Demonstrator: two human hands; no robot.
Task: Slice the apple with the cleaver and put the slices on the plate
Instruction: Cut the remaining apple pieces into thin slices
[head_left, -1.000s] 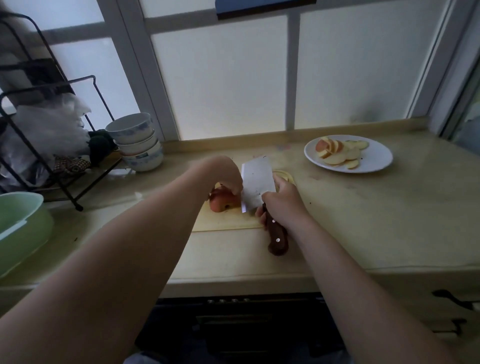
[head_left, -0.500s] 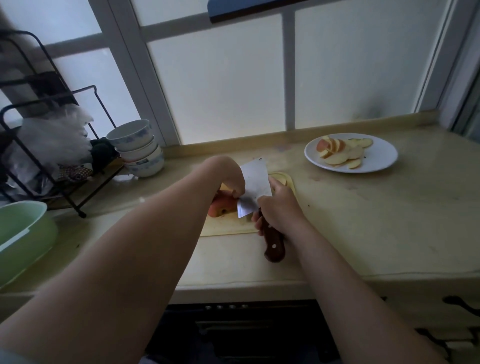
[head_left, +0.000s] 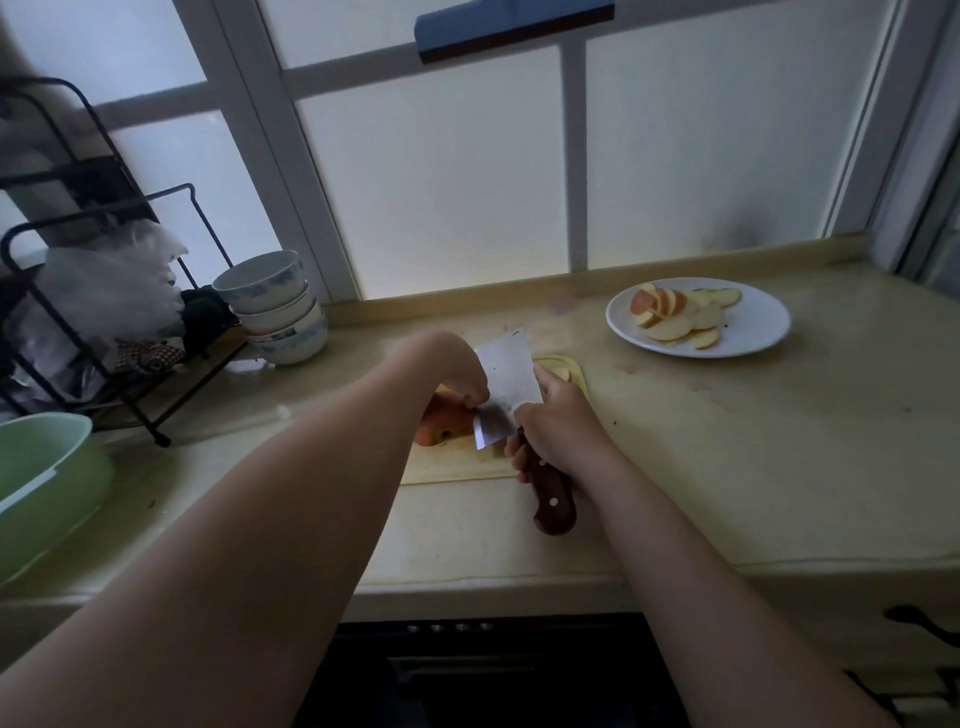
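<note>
Cleaver (head_left: 506, 387): blade of dull grey metal with a brushed look; handle (head_left: 550, 499) of dark reddish wood, glossy, with pale rivets. Apple (head_left: 441, 423): red skin, slight sheen. Cutting board (head_left: 457, 465): pale, matt, possibly plastic. Plate (head_left: 758, 332), 2 o'clock: white, glazed, smooth. Bowls (head_left: 275, 306), 10 o'clock: glazed. Countertop (head_left: 727, 441): beige, smooth, faint sheen.

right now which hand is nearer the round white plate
Right. The right hand grips the steel cleaver left of the plate; the left hand holds the red apple farther left.
</note>
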